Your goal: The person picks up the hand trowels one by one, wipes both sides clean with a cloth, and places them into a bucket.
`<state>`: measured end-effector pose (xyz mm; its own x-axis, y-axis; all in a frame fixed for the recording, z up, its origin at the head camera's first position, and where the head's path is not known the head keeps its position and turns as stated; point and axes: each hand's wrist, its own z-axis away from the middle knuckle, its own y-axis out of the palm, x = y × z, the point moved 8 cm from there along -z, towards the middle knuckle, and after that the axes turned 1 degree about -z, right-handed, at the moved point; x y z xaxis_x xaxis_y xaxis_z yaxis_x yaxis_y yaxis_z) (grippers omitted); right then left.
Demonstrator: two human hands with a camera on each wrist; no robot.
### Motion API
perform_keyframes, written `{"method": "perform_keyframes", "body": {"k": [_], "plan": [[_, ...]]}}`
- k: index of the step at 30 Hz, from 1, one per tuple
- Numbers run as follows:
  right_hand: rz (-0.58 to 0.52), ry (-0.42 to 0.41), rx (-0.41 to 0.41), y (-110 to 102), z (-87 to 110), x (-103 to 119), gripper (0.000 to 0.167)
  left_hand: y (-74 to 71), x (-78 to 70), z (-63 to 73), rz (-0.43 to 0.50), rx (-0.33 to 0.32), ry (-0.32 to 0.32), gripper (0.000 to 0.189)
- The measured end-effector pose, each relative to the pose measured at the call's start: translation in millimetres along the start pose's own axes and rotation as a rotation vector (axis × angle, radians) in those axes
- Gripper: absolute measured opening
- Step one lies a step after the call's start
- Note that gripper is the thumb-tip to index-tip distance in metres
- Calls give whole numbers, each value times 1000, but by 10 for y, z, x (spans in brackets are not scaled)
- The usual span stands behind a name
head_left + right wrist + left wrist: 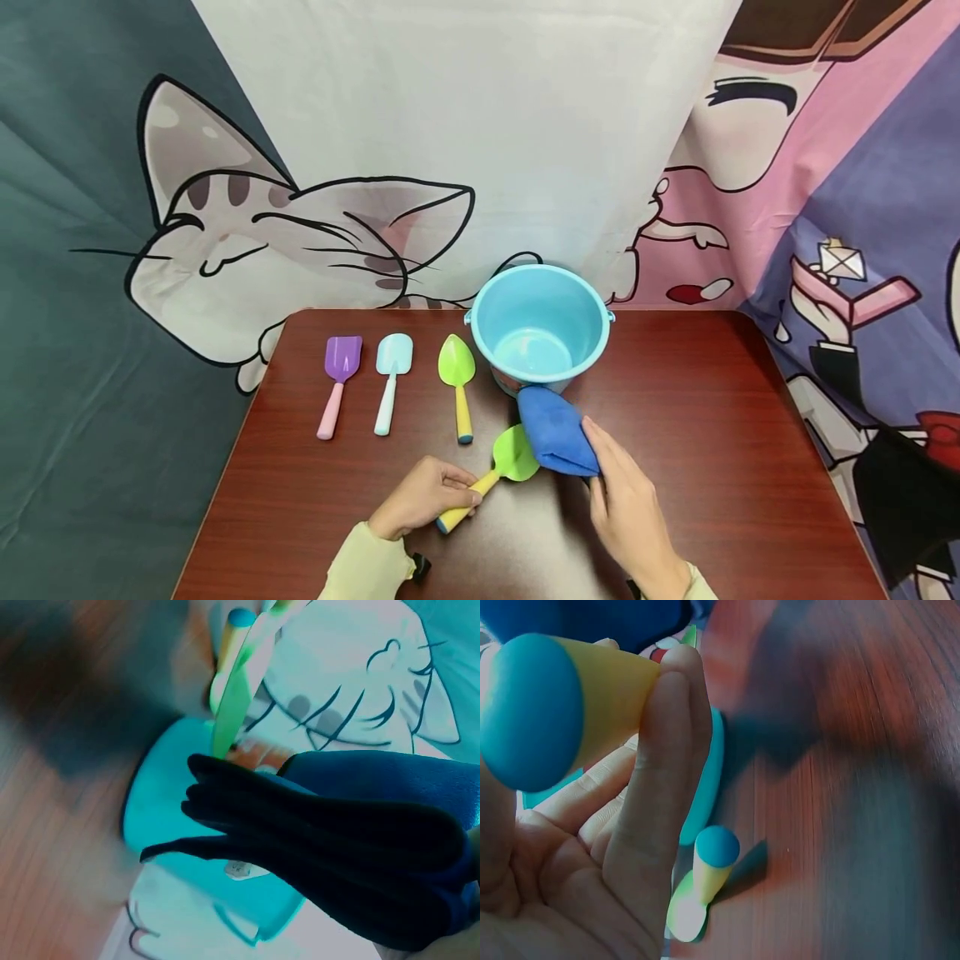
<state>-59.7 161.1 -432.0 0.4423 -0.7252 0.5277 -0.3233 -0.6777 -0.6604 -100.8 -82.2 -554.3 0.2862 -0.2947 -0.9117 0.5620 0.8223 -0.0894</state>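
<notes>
My left hand [427, 500] pinches the yellow handle of a green toy trowel [516, 454], whose blade tilts up toward the right. In the left wrist view the blue end cap [531, 712] of that handle faces the camera, thumb and fingers around the handle. A folded blue cloth [557, 432] is held by my right hand [633, 510], at or just beside the blade's right edge. Seen from the right wrist, the dark folds of the cloth [322, 832] lie close to the green blade [234, 709]; whether they touch is unclear.
Behind the cloth stands a light blue bucket [517, 312]. Left of it, on the brown table [712, 433], lie a second green trowel [459, 375], a pale blue shovel [390, 375] and a purple shovel with a pink handle [340, 375]. A printed curtain [525, 125] hangs behind.
</notes>
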Motion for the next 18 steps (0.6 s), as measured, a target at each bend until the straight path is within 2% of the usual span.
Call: {"method": "perform_keyframes", "body": {"k": [5,10,14,18], "plan": [[-21,-48,78,161,19,140,56,46,-17,-41,7,0,13,19],[-23,-82,139,285,47,240,61,55,-33,-62,24,-4,19,24],[-9,-104,158,342,55,268,64,57,-44,-66,24,-9,28,27],[4,-102,220,410,54,263,63,60,-44,-72,23,-10,40,27]]}}
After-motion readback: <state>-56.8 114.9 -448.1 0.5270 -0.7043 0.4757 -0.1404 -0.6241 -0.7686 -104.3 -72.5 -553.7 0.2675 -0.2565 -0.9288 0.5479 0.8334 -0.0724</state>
